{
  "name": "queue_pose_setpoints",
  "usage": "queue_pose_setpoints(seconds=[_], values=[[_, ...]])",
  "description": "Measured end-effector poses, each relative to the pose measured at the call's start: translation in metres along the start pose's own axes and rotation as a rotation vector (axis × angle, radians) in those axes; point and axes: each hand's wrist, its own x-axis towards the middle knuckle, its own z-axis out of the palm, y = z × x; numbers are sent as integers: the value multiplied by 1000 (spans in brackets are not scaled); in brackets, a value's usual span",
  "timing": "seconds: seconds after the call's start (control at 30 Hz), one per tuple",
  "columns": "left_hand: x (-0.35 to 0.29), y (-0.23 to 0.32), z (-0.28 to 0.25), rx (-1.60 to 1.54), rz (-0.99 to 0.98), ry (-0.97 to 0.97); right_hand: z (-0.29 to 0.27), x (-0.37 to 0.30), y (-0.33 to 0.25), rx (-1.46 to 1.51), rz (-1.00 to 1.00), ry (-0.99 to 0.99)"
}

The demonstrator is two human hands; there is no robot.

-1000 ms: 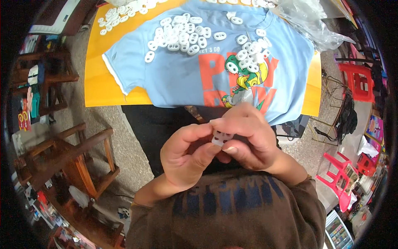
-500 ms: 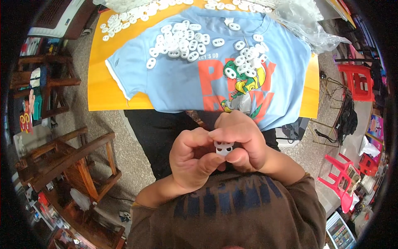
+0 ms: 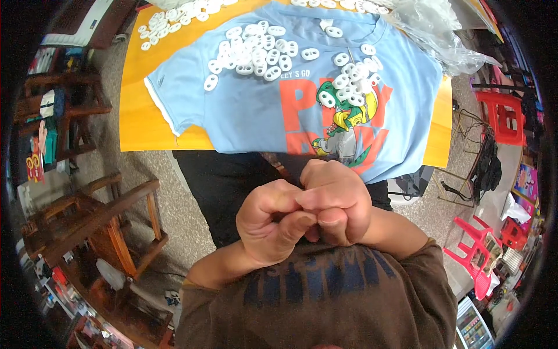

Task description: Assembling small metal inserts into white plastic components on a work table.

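In front of my chest, my left hand (image 3: 268, 224) and my right hand (image 3: 342, 200) are pressed together, thumbs and fingers closed in a pinch. The white plastic piece with holes that showed between them a moment ago is now hidden behind the fingers. Beyond my hands, a light blue T-shirt (image 3: 238, 113) with a cartoon print lies spread out. On its left side rests a heap of white oval two-hole plastic pieces (image 3: 254, 53). A smaller cluster of the same pieces (image 3: 354, 83) sits to the right, over the print.
The shirt covers most of a yellow table (image 3: 136, 125). More white pieces (image 3: 168, 26) lie along its far edge. A clear plastic bag (image 3: 436, 43) is at the far right. Wooden frames (image 3: 110, 227) stand at left, and red plastic stools (image 3: 501, 116) at right.
My fingers have closed further, covering the white piece that showed between them. Both hands stay in nearly the same place. The view has shifted slightly.
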Motion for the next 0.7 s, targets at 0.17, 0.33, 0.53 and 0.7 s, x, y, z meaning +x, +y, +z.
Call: queue_pose_setpoints(seconds=[0.17,0.33,0.53,0.7], values=[[-1,-1,-3,72,29,-39,2,-1,3,116,-37,-10],[-1,2,-5,74,5,3,-3,0,6,52,0,-101],[0,10,-13,67,-105,10,-9,5,-3,-133,66,-268],[-19,15,-38,201,-101,348,-9,8,-5,-222,-4,-291]])
